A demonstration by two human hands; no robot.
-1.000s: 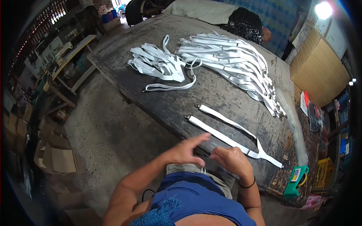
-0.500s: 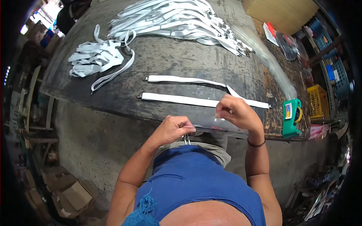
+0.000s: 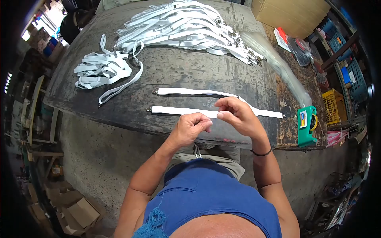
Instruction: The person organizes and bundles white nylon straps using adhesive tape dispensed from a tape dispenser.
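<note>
Over the table's front edge, my left hand (image 3: 193,129) has its thumb and fingers pinched together. What it grips, if anything, I cannot make out; a faint clear sheen with a small red mark (image 3: 229,140) shows beside it. My right hand (image 3: 240,117) is just to the right, fingers curled and the thumb apart from them, with nothing visible in between. Behind the hands lies a white strap (image 3: 178,110) with a metal clip at its left end. The right hand partly covers it. A second white strap (image 3: 186,91) runs farther back and bends toward the right.
A large pile of white straps (image 3: 170,29) with metal clips covers the table's back. Left of it lies a tangled white strap bundle (image 3: 103,67). Clear plastic sleeves (image 3: 283,65) stretch along the right toward a green tape dispenser (image 3: 306,125). A cardboard box (image 3: 291,16) stands behind.
My hands have come closer together and moved away from my body. My right hand has shifted left, its fingers opening from a pinch. The camera view has shifted slightly.
</note>
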